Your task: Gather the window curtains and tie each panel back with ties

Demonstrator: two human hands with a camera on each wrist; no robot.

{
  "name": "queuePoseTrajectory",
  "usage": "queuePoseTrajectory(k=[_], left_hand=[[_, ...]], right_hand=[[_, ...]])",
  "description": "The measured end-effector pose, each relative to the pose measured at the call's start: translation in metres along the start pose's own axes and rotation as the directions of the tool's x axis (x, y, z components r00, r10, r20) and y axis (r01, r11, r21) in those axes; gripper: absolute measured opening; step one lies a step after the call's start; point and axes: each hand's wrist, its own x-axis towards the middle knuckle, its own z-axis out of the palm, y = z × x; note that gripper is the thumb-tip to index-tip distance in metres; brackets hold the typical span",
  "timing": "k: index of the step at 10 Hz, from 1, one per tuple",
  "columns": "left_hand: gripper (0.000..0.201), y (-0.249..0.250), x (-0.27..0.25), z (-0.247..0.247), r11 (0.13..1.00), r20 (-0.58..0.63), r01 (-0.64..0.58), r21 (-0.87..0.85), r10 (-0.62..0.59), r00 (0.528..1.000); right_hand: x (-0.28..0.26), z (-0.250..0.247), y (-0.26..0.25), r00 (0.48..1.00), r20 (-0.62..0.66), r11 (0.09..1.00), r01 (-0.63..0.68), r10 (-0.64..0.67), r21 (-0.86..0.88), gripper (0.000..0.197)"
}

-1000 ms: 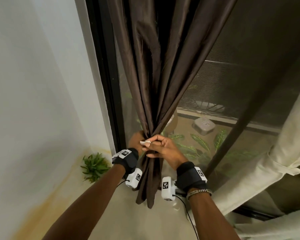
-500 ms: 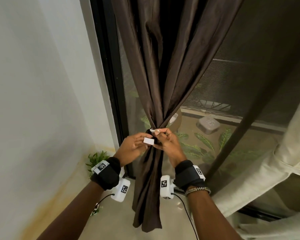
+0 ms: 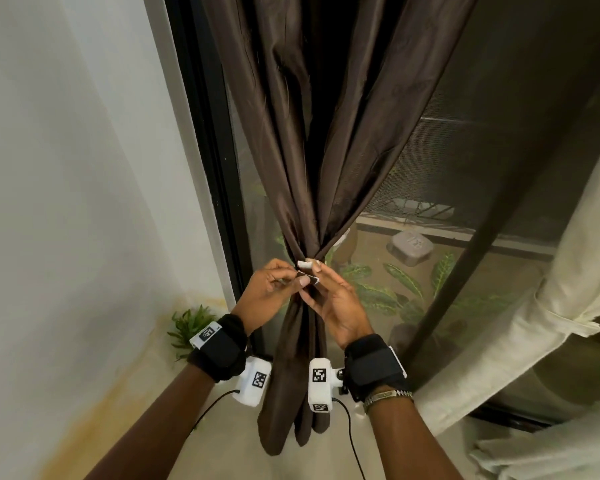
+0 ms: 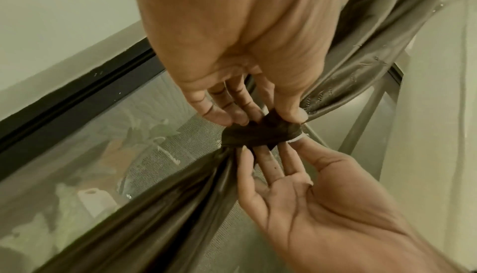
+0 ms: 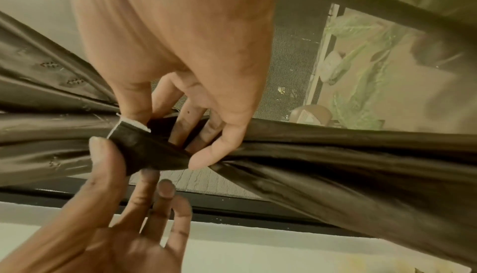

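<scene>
The brown curtain (image 3: 312,150) hangs gathered into a narrow bundle in front of the window. A dark brown tie (image 3: 308,277) with a white fastening patch (image 5: 134,124) is wrapped round the bundle at its waist. My left hand (image 3: 300,278) pinches one end of the tie between thumb and fingers, seen close in the left wrist view (image 4: 260,120). My right hand (image 3: 314,271) pinches the other end, thumb on the white patch and fingers behind the tie (image 5: 144,147). The two ends overlap at the front of the bundle.
A cream curtain (image 3: 568,258) at the right is held by a cream band (image 3: 568,317). The black window frame (image 3: 205,133) and a white wall (image 3: 66,168) stand at the left. A small green plant (image 3: 187,329) sits on the floor by the frame.
My left hand came from behind the curtain to the front, bringing a tie end round. Both hands now meet at the front with the ends overlapped.
</scene>
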Motion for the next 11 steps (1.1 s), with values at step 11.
queuePoseTrajectory(k=[11], left_hand=[[0.007,0.048,0.006,0.038,0.928,-0.211,-0.045,0.370,0.131,0.969]], right_hand=[[-0.026,-0.025,-0.072,0.994,0.045,0.541,0.091,-0.097,-0.836,0.038]])
